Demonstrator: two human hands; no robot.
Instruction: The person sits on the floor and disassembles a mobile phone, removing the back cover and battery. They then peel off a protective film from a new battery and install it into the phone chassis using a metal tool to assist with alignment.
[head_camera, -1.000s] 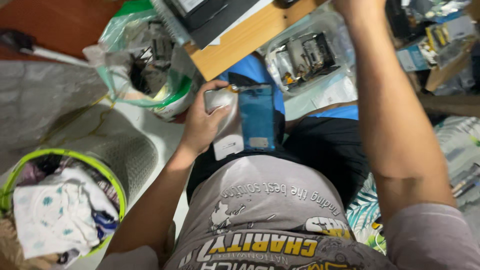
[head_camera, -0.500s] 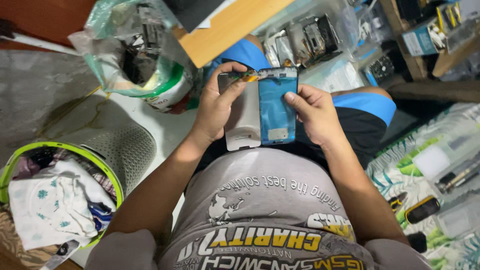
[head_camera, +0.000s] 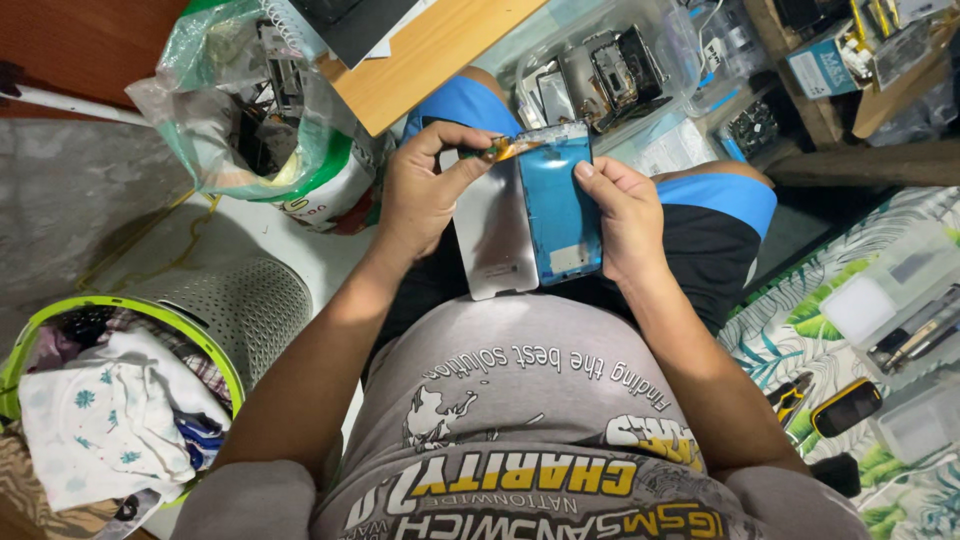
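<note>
Left hand (head_camera: 420, 195): pinches orange ribbon (head_camera: 497, 150), frame centre
Right hand (head_camera: 625, 215): grips blue phone frame (head_camera: 560, 205) (beside a silver panel (head_camera: 495, 240))

The left hand (head_camera: 425, 195) covers the near edge of the silver back panel (head_camera: 497, 245), and the right hand (head_camera: 625, 215) hides the far side of the blue phone frame (head_camera: 560, 205). The small orange piece (head_camera: 497, 150) pinched at the top is too small to identify, perhaps a flex strip. The laundry basket (head_camera: 215, 350) is cut off by the left and bottom edges. The parts inside the green plastic bag (head_camera: 215, 75) are blurred behind the film, and the wooden tabletop (head_camera: 430, 50) runs out past the top edge.
</note>
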